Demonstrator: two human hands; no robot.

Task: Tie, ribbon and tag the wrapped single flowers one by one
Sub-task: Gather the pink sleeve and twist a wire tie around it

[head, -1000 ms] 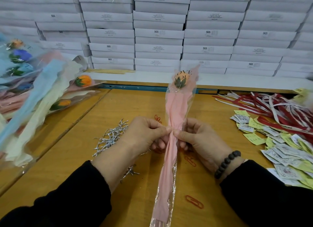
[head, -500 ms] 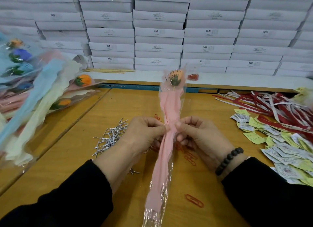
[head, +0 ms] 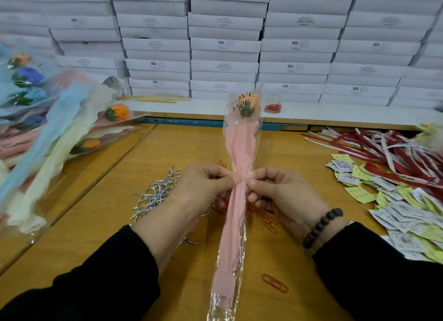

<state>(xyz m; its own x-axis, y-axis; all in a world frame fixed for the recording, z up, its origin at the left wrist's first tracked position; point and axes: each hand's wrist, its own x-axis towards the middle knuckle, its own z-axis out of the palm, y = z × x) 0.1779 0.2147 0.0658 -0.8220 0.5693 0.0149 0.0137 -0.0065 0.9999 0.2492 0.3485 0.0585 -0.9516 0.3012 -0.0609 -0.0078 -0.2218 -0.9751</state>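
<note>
I see one wrapped flower [head: 241,167], bloom toward the boxes [head: 225,45], pinched mid-length by left hand [head: 203,189] and right hand [head: 282,193].

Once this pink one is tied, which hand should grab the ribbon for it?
Probably the right hand. The ribbons lie on the table's right side, just beyond it, while the left hand sits by the silver twist ties. Both hands now pinch the wrapped flower at its waist.
</note>
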